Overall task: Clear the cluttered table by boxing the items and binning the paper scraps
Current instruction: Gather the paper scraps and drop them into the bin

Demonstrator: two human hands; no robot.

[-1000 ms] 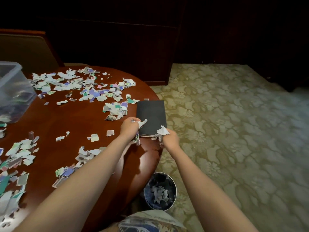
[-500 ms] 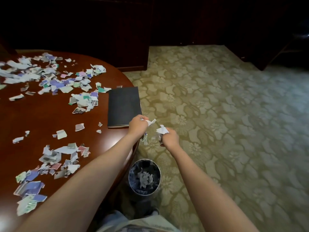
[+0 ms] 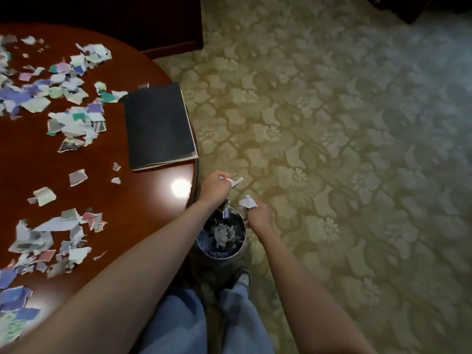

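Paper scraps (image 3: 74, 123) are strewn over the tabletop (image 3: 143, 200) with no common axis; the long axis of the black notebook (image 3: 158, 126) is pointed away. The bin (image 3: 222, 258) on the floor is partly filled. Above it, crumpled wads (image 3: 247, 201) are clamped in the left hand (image 3: 214, 187) and right hand (image 3: 259, 217), held apart. The scraps are judged light and limp, best gathered in fistfuls.

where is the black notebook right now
In the head view the black notebook lies flat at the right edge of the table, beside the paper scraps, beyond the bin.
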